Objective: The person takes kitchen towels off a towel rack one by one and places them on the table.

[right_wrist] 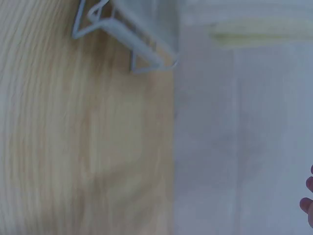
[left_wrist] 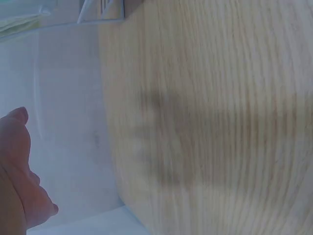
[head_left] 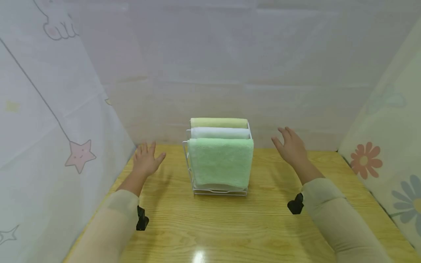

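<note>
A white wire rack [head_left: 219, 193] stands near the back of the table in the head view. Three folded towels hang over it one behind another: a green towel [head_left: 221, 162] in front, a white towel [head_left: 220, 132] in the middle and a yellow towel [head_left: 218, 122] at the back. To the rack's left, my left hand [head_left: 146, 160] hovers above the table with fingers spread, holding nothing. My right hand [head_left: 291, 146] is raised on the other side, fingers loosely extended and apart from the rack. Parts of the rack [right_wrist: 139, 46] also show in the right wrist view.
The wooden table [head_left: 204, 223] ends at a plain pale cloth wall [head_left: 213, 65] behind the rack. Printed cloth with a pink star [head_left: 80, 155] hangs on the left, and cloth with a red flower [head_left: 365, 160] on the right. Each wrist carries a black mount [head_left: 296, 204].
</note>
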Action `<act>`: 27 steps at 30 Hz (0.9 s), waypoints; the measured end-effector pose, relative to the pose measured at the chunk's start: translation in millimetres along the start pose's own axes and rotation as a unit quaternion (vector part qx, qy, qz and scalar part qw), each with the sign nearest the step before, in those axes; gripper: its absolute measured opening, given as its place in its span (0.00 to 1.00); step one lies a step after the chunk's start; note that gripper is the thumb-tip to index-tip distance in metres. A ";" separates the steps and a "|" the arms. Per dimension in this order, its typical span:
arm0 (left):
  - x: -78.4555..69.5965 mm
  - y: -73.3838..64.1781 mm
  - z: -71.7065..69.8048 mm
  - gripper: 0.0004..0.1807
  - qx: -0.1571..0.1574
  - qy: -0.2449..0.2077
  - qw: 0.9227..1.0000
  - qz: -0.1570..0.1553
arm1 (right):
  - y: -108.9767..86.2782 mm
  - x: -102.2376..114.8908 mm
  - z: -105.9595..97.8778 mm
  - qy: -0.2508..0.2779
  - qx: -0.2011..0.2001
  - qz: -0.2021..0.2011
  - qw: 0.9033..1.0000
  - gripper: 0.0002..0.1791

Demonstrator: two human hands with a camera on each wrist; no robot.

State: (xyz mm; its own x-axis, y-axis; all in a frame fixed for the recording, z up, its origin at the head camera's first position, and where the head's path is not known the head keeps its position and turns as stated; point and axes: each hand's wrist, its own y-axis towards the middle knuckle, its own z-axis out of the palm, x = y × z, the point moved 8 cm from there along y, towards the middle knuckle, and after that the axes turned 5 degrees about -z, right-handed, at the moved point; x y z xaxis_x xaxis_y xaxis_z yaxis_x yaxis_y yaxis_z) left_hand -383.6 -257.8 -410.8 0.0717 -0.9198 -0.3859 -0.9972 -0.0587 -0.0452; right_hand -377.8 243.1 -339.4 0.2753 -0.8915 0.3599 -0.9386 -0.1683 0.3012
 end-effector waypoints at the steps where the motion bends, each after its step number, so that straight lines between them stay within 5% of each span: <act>1: 0.4 -1.5 2.3 0.47 -0.001 -0.011 1.000 0.005 | 0.6 6.2 -3.6 0.021 -0.004 -0.003 1.000 0.37; 6: -0.1 -13.3 16.6 0.48 0.006 -0.086 0.996 0.026 | 1.9 36.6 -19.6 0.106 -0.021 -0.032 0.994 0.36; 14: -8.1 -37.6 44.7 0.44 0.020 -0.213 0.976 0.044 | -2.3 87.3 -35.0 0.182 -0.017 -0.086 0.979 0.34; 21: -16.8 -59.5 71.5 0.41 0.044 -0.378 0.923 0.058 | -6.1 121.5 -37.5 0.188 0.001 -0.121 0.975 0.31; 27: -28.7 -71.8 88.1 0.38 0.042 -0.425 0.902 0.058 | -7.1 136.7 -37.7 0.193 0.004 -0.145 0.970 0.30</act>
State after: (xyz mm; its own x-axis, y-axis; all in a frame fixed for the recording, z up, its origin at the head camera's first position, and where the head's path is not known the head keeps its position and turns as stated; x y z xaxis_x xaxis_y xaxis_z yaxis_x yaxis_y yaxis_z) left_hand -312.3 -193.0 -477.6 -0.0083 -0.2864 -0.9581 -0.9965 0.0817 -0.0158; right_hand -325.6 138.3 -259.0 0.5846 -0.5817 0.5655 -0.8107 -0.3930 0.4339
